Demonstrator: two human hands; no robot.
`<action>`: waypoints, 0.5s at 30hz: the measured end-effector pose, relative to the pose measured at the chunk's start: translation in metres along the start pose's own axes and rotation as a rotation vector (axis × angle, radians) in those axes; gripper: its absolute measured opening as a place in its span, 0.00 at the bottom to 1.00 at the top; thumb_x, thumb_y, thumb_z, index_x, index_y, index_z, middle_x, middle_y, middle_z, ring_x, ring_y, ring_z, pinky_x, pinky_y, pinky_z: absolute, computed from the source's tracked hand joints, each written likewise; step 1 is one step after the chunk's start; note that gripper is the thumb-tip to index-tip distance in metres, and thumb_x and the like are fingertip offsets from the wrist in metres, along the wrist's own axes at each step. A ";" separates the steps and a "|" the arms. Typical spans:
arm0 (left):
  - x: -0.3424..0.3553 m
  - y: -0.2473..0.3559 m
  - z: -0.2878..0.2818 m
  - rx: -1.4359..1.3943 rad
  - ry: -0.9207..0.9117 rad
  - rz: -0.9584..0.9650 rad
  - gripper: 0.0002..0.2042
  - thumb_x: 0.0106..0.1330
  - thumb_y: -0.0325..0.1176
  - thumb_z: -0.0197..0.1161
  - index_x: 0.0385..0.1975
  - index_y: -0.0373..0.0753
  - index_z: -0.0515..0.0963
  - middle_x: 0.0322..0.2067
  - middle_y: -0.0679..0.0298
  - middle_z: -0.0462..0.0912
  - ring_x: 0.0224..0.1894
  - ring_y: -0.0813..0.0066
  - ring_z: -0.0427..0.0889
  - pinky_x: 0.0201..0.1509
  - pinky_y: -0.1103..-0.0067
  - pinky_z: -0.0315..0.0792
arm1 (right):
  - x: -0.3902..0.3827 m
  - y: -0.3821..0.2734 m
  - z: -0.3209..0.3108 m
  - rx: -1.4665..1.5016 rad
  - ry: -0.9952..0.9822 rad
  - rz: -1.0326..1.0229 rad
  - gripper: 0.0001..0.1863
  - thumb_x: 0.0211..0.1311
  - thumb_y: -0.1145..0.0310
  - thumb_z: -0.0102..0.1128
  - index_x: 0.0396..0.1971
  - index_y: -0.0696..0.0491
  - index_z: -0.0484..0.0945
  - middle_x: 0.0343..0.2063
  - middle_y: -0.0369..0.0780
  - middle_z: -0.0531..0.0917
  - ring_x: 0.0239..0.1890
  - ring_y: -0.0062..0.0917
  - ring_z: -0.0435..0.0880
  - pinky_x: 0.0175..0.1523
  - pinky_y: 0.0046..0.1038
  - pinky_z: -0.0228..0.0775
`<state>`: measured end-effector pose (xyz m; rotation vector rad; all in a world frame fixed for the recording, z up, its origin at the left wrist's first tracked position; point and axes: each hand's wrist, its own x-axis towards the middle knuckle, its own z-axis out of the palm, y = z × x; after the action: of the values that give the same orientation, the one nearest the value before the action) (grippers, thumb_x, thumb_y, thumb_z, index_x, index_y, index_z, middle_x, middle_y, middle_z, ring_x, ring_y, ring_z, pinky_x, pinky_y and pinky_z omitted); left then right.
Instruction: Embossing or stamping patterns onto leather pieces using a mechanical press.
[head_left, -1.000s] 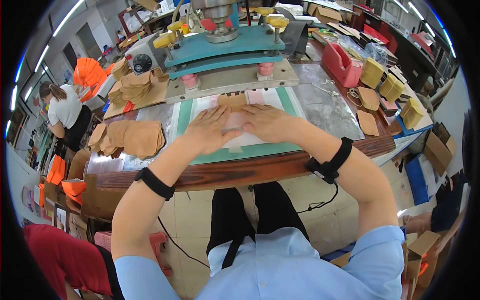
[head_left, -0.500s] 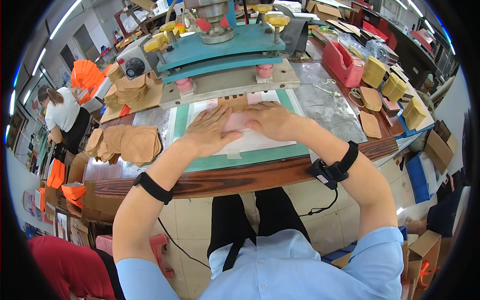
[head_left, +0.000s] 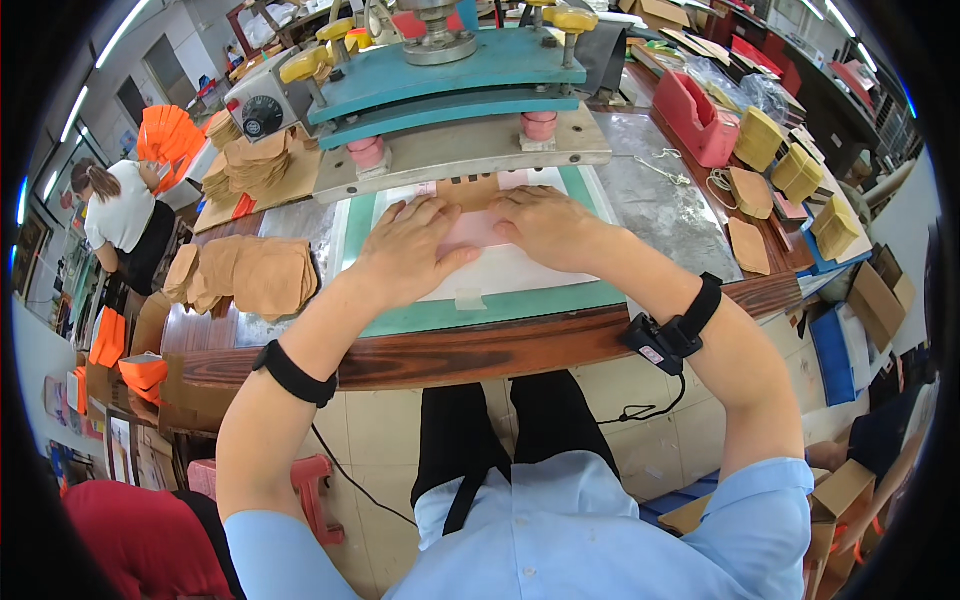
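Pink sheet (head_left: 470, 232) lying on white paper atop green cutting mat (head_left: 500, 305), just in front of teal press (head_left: 450, 80). Left hand (head_left: 405, 252) and right hand (head_left: 545, 225) spread flat, palms down, pinning it, gripping nothing. Fingertips close under metal platen (head_left: 460, 150): likely pinch risk if lowered. Uneven pressure could skew sheet. Tan leather pieces (head_left: 250, 275) stacked nearby.

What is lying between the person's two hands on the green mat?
In the head view, a pink sheet lies flat between the left hand and right hand, both pressing on it, atop a white sheet.
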<state>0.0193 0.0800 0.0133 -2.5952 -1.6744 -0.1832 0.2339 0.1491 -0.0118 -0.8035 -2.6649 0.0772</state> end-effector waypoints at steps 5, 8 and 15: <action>-0.001 0.001 0.007 0.008 0.112 -0.016 0.30 0.65 0.54 0.46 0.53 0.31 0.69 0.53 0.49 0.70 0.58 0.53 0.66 0.66 0.66 0.53 | 0.002 0.001 0.002 -0.037 -0.015 0.020 0.18 0.58 0.72 0.50 0.49 0.59 0.72 0.49 0.46 0.75 0.55 0.37 0.71 0.59 0.33 0.61; -0.002 0.001 0.009 0.005 0.129 -0.028 0.29 0.66 0.54 0.46 0.52 0.30 0.70 0.52 0.49 0.72 0.56 0.53 0.68 0.65 0.66 0.54 | 0.003 0.004 0.005 -0.054 0.031 -0.008 0.20 0.55 0.78 0.49 0.50 0.59 0.72 0.51 0.46 0.74 0.56 0.37 0.70 0.59 0.34 0.61; 0.000 -0.004 0.010 0.027 0.177 0.020 0.26 0.65 0.51 0.48 0.48 0.31 0.73 0.51 0.52 0.73 0.54 0.54 0.70 0.63 0.66 0.58 | 0.002 -0.001 -0.003 -0.061 0.001 -0.021 0.22 0.49 0.83 0.48 0.48 0.59 0.74 0.51 0.45 0.74 0.55 0.36 0.71 0.61 0.35 0.59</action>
<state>0.0159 0.0826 0.0031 -2.4921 -1.5800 -0.3756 0.2335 0.1490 -0.0079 -0.7933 -2.6854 -0.0096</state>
